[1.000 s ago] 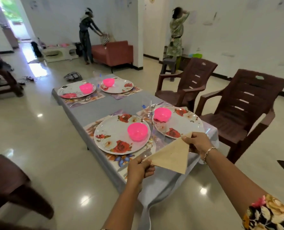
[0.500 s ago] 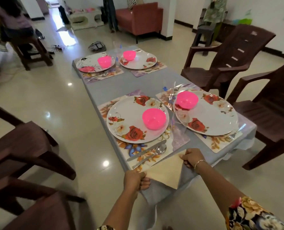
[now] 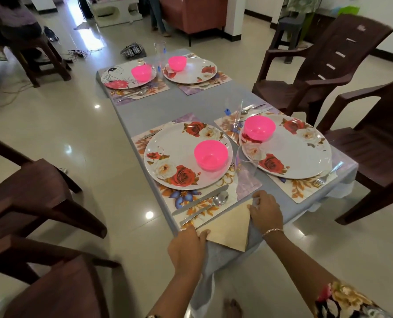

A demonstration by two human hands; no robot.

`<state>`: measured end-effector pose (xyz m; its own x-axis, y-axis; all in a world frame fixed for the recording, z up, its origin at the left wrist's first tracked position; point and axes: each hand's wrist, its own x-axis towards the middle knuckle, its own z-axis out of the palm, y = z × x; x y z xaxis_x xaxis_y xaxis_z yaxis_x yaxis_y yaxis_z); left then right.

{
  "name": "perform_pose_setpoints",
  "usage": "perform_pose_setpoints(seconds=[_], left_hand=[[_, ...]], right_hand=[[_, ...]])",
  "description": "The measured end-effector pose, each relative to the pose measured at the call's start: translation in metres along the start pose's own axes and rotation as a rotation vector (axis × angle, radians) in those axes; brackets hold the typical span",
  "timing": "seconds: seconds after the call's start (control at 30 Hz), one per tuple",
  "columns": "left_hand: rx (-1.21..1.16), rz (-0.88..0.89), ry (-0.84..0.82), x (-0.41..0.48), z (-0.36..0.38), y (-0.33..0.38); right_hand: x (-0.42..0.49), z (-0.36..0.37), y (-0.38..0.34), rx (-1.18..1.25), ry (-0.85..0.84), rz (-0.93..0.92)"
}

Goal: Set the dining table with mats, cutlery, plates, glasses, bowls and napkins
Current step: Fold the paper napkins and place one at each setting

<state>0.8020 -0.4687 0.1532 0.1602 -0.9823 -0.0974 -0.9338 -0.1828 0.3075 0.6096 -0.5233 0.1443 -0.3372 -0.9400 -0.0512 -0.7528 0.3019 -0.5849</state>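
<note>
A tan napkin [image 3: 231, 227] folded into a triangle lies on the near edge of the grey table [image 3: 204, 104], beside the near left floral mat [image 3: 192, 204]. My left hand [image 3: 187, 247] holds its left corner. My right hand [image 3: 265, 208] rests on its upper right corner. On that mat are a rose-patterned plate [image 3: 175, 154] with a pink bowl [image 3: 210, 154], a knife [image 3: 200, 199] and a spoon [image 3: 206, 207]. A clear glass [image 3: 247, 166] stands between this plate and the right plate [image 3: 301, 148], which carries another pink bowl [image 3: 258, 127].
Two more place settings with plates and pink bowls [image 3: 141, 72] sit at the far end, with a tall glass [image 3: 160, 53]. Brown plastic chairs stand at the right [image 3: 317, 65] and near left [image 3: 30, 198]. People [image 3: 14, 19] are at the room's far side.
The napkin came down from the air onto the table's near edge beside the cutlery. Both hands lowered with it, and the view tilted down and closer to the table.
</note>
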Motion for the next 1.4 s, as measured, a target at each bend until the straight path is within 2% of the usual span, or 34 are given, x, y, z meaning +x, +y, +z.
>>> perform_pose_setpoints(seconds=[0.07, 0.13, 0.17, 0.23, 0.37, 0.47, 0.57, 0.63, 0.73, 0.8, 0.9, 1.03, 1.23, 1.4], left_hand=[[0.050, 0.150, 0.103, 0.000, 0.001, 0.004], [0.074, 0.388, 0.174, 0.002, 0.016, 0.005], [0.098, 0.491, 0.161, 0.001, 0.024, 0.006], [0.119, 0.590, 0.031, -0.001, 0.038, 0.006], [0.210, 0.616, -0.089, -0.006, 0.054, -0.005], [0.314, 0.560, -0.263, -0.008, 0.050, -0.006], [0.335, 0.539, -0.311, -0.012, 0.052, -0.005], [0.314, 0.522, -0.313, -0.016, 0.054, -0.004], [0.247, 0.521, -0.193, -0.022, 0.049, 0.000], [0.224, 0.597, -0.156, -0.028, 0.039, 0.003], [0.278, 0.734, -0.218, -0.047, 0.032, 0.014], [0.321, 0.927, -0.247, -0.079, 0.043, 0.037], [0.384, 1.203, -0.365, -0.153, 0.073, 0.090], [0.453, 1.378, -0.474, -0.220, 0.088, 0.146]], right_hand=[[-0.015, 0.007, 0.002, -0.106, 0.046, -0.238], [-0.028, 0.017, 0.008, -0.234, 0.015, -0.383], [-0.032, 0.021, 0.010, -0.326, -0.022, -0.417], [-0.034, 0.028, 0.014, -0.470, -0.096, -0.425], [-0.038, 0.036, 0.027, -0.573, -0.152, -0.485], [-0.038, 0.032, 0.029, -0.563, -0.251, -0.393], [-0.036, 0.020, 0.020, -0.593, -0.276, -0.358], [-0.037, 0.014, 0.020, -0.602, -0.372, -0.277], [-0.048, 0.002, 0.028, -0.590, -0.312, -0.166], [-0.064, -0.007, 0.040, -0.598, -0.143, -0.187], [-0.102, -0.020, 0.069, -0.575, -0.059, -0.197], [-0.168, -0.036, 0.112, -0.498, -0.002, -0.110], [-0.276, -0.072, 0.177, -0.504, -0.020, 0.152], [-0.354, -0.109, 0.232, -0.441, 0.071, 0.438]])
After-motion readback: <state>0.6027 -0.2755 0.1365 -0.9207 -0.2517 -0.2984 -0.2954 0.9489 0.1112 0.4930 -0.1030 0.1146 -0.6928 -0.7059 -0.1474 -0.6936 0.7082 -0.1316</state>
